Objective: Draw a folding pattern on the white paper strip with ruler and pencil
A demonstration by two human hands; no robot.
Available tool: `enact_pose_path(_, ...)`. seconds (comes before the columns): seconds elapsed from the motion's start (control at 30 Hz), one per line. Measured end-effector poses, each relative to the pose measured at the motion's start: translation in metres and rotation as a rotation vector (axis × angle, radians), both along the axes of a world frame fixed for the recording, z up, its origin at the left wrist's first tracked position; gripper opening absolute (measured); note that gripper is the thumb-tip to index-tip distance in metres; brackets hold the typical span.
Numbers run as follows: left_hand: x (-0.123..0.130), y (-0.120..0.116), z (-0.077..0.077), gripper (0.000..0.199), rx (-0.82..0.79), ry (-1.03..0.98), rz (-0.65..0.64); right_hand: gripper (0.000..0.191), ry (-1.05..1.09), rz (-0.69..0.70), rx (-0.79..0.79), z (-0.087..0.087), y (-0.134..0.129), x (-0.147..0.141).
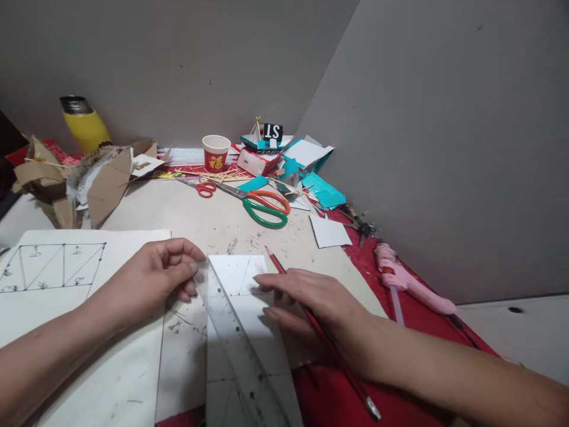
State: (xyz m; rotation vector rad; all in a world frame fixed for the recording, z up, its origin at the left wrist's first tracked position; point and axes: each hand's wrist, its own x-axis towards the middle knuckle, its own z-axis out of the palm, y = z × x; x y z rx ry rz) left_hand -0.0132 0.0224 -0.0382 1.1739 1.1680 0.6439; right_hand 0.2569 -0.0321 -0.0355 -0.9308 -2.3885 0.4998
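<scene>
A clear ruler (237, 329) lies slantwise across a white card strip (229, 273) that bears pencil lines. My left hand (169, 270) pinches the ruler's upper end at the strip's left edge. Above the strip's right side is my right hand (317, 308), holding a dark red pencil (313, 320) with its tip pointing up and away; the thumb and index finger are apart. To the left, a large white sheet (120, 356) shows a drawn band of triangles with handwritten marks.
Behind lie green-orange scissors (267, 207), small red scissors (205, 189), a paper cup (216, 153), wooden sticks (226, 175) and teal scraps (323, 190). A yellow bottle (86, 127) and torn cardboard (109, 187) stand left. A pink glue gun (411, 284) lies right.
</scene>
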Motion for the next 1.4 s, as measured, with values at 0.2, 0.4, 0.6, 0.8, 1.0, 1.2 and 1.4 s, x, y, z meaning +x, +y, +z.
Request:
enact_pose_path(0.2,-0.007,0.006,-0.002,0.036,0.007,0.025,-0.017,0.046,-0.075,0.003,-0.015,-0.017,-0.006,0.008)
enact_pose_path(0.4,-0.009,0.007,-0.001,0.037,-0.015,0.049,-0.019,0.069,-0.086,0.035,-0.008,-0.032,-0.007,0.01)
enact_pose_path(0.6,0.004,0.003,0.002,0.032,0.01,0.041,0.045,0.068,-0.07,0.051,-0.028,-0.032,-0.006,0.011)
enact_pose_path(0.8,0.005,0.002,-0.002,0.039,0.038,0.024,0.122,0.066,-0.045,0.065,0.001,-0.031,-0.005,0.011)
enact_pose_path(1.0,0.008,0.001,-0.002,0.032,0.06,0.085,0.149,0.059,-0.033,0.059,-0.003,-0.029,-0.004,0.012)
enact_pose_path(1.2,0.012,-0.002,0.001,0.03,0.069,0.11,0.149,0.056,-0.033,0.057,-0.032,-0.026,-0.004,0.01)
enact_pose_path(1.4,0.01,-0.003,0.0,0.032,0.067,0.104,0.129,0.058,-0.037,0.081,-0.043,-0.021,-0.005,0.01)
